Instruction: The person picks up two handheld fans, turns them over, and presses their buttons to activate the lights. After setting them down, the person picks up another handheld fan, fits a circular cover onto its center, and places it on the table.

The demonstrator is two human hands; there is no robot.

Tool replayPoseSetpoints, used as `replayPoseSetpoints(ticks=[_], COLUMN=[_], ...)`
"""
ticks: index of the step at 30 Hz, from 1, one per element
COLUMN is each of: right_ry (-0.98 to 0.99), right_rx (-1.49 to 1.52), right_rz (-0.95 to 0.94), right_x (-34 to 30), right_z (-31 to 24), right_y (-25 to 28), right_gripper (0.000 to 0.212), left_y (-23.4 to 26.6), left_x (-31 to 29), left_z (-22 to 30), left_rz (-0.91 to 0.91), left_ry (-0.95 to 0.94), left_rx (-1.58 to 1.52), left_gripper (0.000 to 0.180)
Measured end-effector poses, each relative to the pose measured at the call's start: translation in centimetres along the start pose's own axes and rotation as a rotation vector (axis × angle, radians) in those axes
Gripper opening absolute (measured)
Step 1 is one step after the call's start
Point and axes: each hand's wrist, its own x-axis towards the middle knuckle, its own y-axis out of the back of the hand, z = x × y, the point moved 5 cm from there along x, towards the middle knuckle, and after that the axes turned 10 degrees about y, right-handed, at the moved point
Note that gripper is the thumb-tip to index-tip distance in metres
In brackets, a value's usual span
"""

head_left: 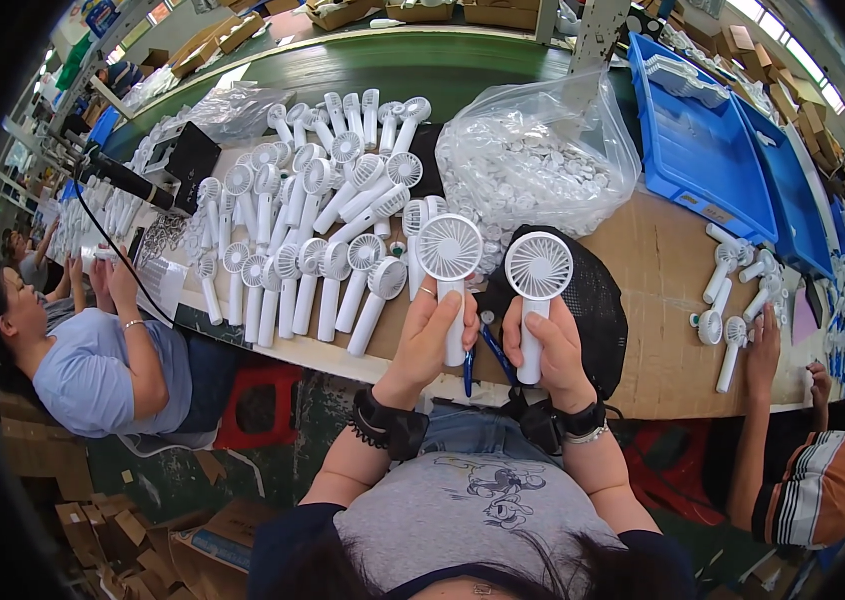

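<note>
My left hand is closed round the handle of a white handheld fan, its round grille facing up. In my right hand is a second white handheld fan, gripped by its handle in the same way. The two fans are held upright side by side, close but apart, over the front of the table. Between and below them lie blue-handled pliers, partly hidden by my hands. A large group of similar white fans lies to the left of my left hand.
Behind the fans sits a clear bag of small white parts. A black mesh bag lies right of my right hand. Blue trays stand at the back right. Co-workers sit left and right; more fans lie near the right one.
</note>
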Motion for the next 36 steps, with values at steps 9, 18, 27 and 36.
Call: replayPoseSetpoints(ticks=[9,18,27,36], right_ry=[0.060,0.042,0.067,0.091], right_rx=[-0.009,-0.001,-0.011,-0.044], right_rz=[0.059,0.046,0.025,0.011], right_x=[0.17,0.24,0.15,0.30], right_z=[-0.38,-0.31,-0.18,-0.33], right_y=[-0.33,-0.40,-0.28,-0.61], right_gripper=[0.036,0.038,0.037,0.039], left_y=[-0.03,0.04,-0.02,0.24], left_x=[-0.03,0.13,0.09,0.03], left_z=[0.57,0.26,0.24,-0.02], left_rz=[-0.015,-0.014,-0.027,-0.037], left_ry=[-0.002,0.024,0.028,0.040], left_rx=[0.003,0.007,0.002,-0.033], left_gripper=[0.032,0.034,0.034,0.028])
